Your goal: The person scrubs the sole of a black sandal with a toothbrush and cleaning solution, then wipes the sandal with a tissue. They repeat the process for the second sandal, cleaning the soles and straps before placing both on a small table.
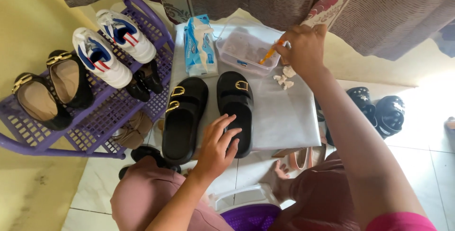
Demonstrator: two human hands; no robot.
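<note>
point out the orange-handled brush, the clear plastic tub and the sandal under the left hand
orange-handled brush (268,54), head view, on the orange handle
clear plastic tub (227,50), head view, on its near-left rim
black sandal (235,99), head view, on the strap below the gold buckle

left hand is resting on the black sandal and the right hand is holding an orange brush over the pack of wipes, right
Not quite. In the head view the right hand holds the orange brush over the clear plastic tub, not the pack of wipes. The left hand does rest on the black sandal.

Soft blue-and-white plastic tissue pack (199,45) lies on grey mat, just left of clear plastic tub (small blue label (242,63) on tub's front wall).
</note>
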